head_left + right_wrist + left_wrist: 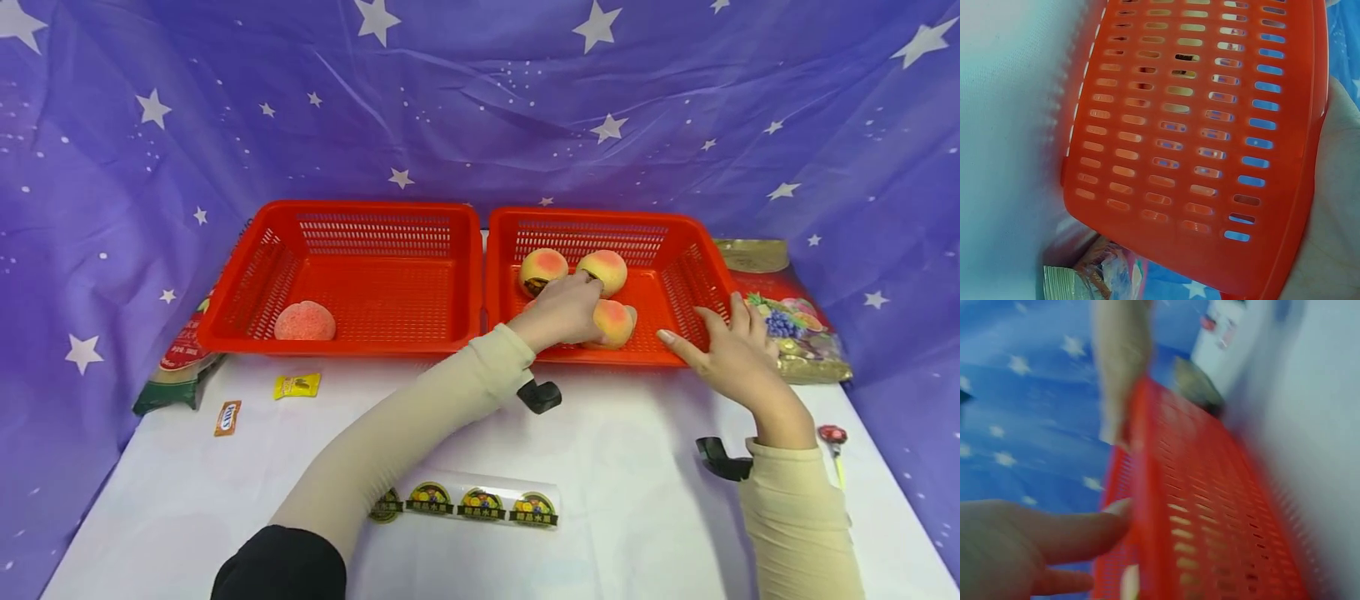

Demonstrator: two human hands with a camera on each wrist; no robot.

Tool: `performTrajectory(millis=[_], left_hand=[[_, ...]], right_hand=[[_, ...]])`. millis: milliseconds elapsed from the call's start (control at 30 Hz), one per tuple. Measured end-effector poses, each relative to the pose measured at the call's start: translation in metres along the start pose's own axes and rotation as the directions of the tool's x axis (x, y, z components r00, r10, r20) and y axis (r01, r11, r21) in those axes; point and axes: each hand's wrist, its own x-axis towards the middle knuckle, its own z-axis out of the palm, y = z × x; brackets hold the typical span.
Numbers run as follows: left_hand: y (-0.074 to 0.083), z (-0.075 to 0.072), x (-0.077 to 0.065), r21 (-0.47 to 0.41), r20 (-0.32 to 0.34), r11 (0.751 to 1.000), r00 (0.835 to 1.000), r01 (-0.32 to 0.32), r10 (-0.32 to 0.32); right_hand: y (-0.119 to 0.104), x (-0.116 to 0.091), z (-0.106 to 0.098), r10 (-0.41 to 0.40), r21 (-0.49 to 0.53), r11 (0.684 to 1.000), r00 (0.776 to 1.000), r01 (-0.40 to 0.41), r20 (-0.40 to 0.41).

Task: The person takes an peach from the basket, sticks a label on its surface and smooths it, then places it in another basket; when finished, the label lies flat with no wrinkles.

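Note:
My left hand [566, 312] reaches over the front rim into the right red basket [675, 356]. It is among several yellow-and-pink toy peaches: one [543, 265] with a dark label, another [604, 268] by the fingertips, and one [612, 325] beside the hand. In the left wrist view, the thumb [1079, 537] looks straight and blurred near the rim; the other fingers are mostly hidden. My right hand [731, 354] rests at the basket's front right corner with fingers spread. The right wrist view has its palm [1329, 206] along the rim.
A left red basket [390, 346] holds a pink peach [304, 321]. In front lie a yellow wrapper [297, 385], an orange wrapper [227, 418] and a sticker strip [483, 502]. A lollipop [832, 434] and a fruit-printed bag [787, 317] are at right.

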Motion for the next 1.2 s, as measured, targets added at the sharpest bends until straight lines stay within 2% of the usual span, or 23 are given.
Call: performTrajectory(millis=[67, 133, 233, 267, 333, 433, 533, 600, 633, 700, 767, 833, 867, 933, 967, 1000, 1100, 1200], left_hand=[[-0.010, -0.008, -0.025, -0.121, -0.054, 0.992, 0.998, -0.029, 0.023], [-0.023, -0.014, -0.054, -0.260, -0.113, 0.963, 0.993, -0.070, 0.042], [-0.046, -0.017, -0.097, -0.446, -0.146, 0.889, 0.988, -0.105, 0.043], [-0.055, -0.016, -0.110, -0.498, -0.138, 0.861, 0.990, -0.102, 0.037], [-0.071, -0.012, -0.134, -0.595, -0.084, 0.802, 0.996, -0.057, 0.008], [-0.097, 0.004, -0.162, -0.714, -0.007, 0.699, 0.999, 0.025, -0.043], [-0.128, 0.025, -0.185, -0.824, 0.029, 0.560, 0.994, 0.086, -0.109], [-0.152, 0.036, -0.197, -0.877, 0.017, 0.472, 0.988, 0.088, -0.153], [-0.164, 0.041, -0.202, -0.901, 0.008, 0.426, 0.983, 0.086, -0.181], [-0.187, 0.049, -0.209, -0.943, -0.033, 0.330, 0.976, 0.041, -0.215], [-0.208, 0.060, -0.211, -0.972, -0.083, 0.234, 0.972, -0.030, -0.221], [-0.223, 0.068, -0.210, -0.985, -0.110, 0.160, 0.962, -0.071, -0.251], [-0.229, 0.072, -0.209, -0.987, -0.123, 0.135, 0.959, -0.090, -0.256], [-0.238, 0.080, -0.206, -0.989, -0.131, 0.097, 0.951, -0.108, -0.281], [-0.243, 0.085, -0.204, -0.990, -0.135, 0.088, 0.949, -0.114, -0.286], [-0.243, 0.086, -0.203, -0.990, -0.126, 0.097, 0.942, -0.101, -0.310], [-0.249, 0.095, -0.198, -0.990, -0.133, 0.089, 0.933, -0.109, -0.333], [-0.250, 0.099, -0.195, -0.988, -0.147, 0.100, 0.922, -0.119, -0.358]], right_hand=[[0.001, -0.001, 0.000, 0.000, 0.003, 1.000, 1.000, 0.000, 0.005], [0.001, -0.001, 0.000, -0.002, 0.009, 1.000, 1.000, 0.002, 0.008], [0.002, -0.002, 0.000, -0.010, 0.015, 1.000, 1.000, 0.010, -0.003], [0.002, -0.003, 0.000, -0.011, 0.017, 1.000, 1.000, 0.011, -0.008], [0.004, -0.005, 0.000, -0.010, 0.018, 1.000, 1.000, 0.011, -0.019], [0.007, -0.008, 0.001, -0.006, 0.013, 1.000, 1.000, 0.007, -0.026], [0.008, -0.007, 0.003, -0.011, 0.007, 1.000, 1.000, 0.012, -0.028], [0.007, -0.004, 0.004, -0.020, 0.008, 1.000, 0.999, 0.020, -0.030], [0.006, -0.003, 0.004, -0.025, 0.008, 1.000, 0.999, 0.025, -0.032], [0.004, -0.001, 0.005, -0.030, 0.009, 0.999, 0.999, 0.030, -0.035], [0.003, -0.002, 0.006, -0.029, 0.007, 1.000, 0.999, 0.029, -0.036], [0.002, -0.002, 0.006, -0.029, 0.005, 1.000, 0.999, 0.029, -0.029], [0.002, -0.003, 0.007, -0.029, 0.007, 1.000, 0.999, 0.029, -0.025], [0.002, -0.003, 0.007, -0.031, 0.009, 0.999, 0.999, 0.032, -0.020], [0.002, -0.003, 0.008, -0.033, 0.009, 0.999, 0.999, 0.033, -0.019], [0.002, -0.003, 0.008, -0.033, 0.010, 0.999, 0.999, 0.034, -0.020], [0.002, -0.002, 0.006, -0.034, 0.014, 0.999, 0.999, 0.034, -0.025], [-0.001, -0.001, 0.002, -0.040, 0.010, 0.999, 0.999, 0.040, -0.030]])
